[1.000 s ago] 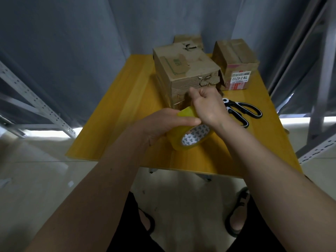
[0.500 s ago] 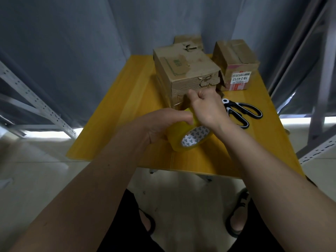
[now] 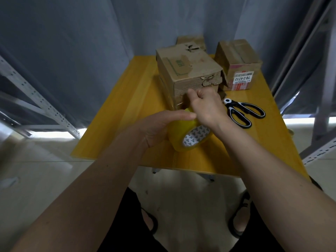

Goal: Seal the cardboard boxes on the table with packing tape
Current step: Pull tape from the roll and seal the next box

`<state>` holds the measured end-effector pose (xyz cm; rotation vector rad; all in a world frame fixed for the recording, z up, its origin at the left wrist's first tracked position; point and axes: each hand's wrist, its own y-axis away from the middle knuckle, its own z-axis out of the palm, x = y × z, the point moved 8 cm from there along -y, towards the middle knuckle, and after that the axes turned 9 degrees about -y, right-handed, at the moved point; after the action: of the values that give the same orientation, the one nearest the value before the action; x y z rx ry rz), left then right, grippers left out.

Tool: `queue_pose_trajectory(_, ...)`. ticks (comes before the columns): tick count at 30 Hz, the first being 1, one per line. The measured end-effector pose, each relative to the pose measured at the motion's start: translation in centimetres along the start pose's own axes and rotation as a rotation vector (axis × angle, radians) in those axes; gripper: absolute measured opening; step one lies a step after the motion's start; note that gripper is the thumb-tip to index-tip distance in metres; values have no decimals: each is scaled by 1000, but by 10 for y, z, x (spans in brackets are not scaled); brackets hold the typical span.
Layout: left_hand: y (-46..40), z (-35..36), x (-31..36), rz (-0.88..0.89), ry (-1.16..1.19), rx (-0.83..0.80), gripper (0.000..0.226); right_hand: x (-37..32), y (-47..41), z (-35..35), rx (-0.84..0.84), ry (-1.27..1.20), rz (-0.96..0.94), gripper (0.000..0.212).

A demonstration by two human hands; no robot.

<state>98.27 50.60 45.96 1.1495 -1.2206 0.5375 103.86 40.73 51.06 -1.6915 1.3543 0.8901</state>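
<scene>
my left hand [image 3: 160, 127] grasps the yellow tape roll [image 3: 189, 135] at frame centre, bracing it so tape can pull off. my right hand [image 3: 205, 106] is clenched in a pinch just above it, apparently on the tape end, right against the front of the near cardboard box [image 3: 187, 70] at upper centre of the table [image 3: 127, 106]. compared with a second ago, that pinch has risen toward the box face. scissors [image 3: 241, 111] lie to the right.

Printed white label [image 3: 243, 78] on near face of rear right cardboard box [image 3: 238, 64], beyond scissors [image 3: 241, 111]: reads "78-2-4212", upside down. Green stamped mark [image 3: 180, 63] on top of large box [image 3: 189, 70], left of labelled box: illegible. Triangle pattern inside tape roll [image 3: 187, 137]: no lettering.
</scene>
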Motion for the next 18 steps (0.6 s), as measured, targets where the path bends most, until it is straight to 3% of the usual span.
queue_pose_trajectory(5,-2,-2,-1,-7,-15,-8,36,1,1,-2,5,-27,0,53)
queue_pose_trajectory(14,2,-5,-2,24,22,21,42,1,0,0,4,3,5,55)
queue_pose_trajectory(18,1,1,0,17,15,5,31,1,0,0,5,-12,11,54)
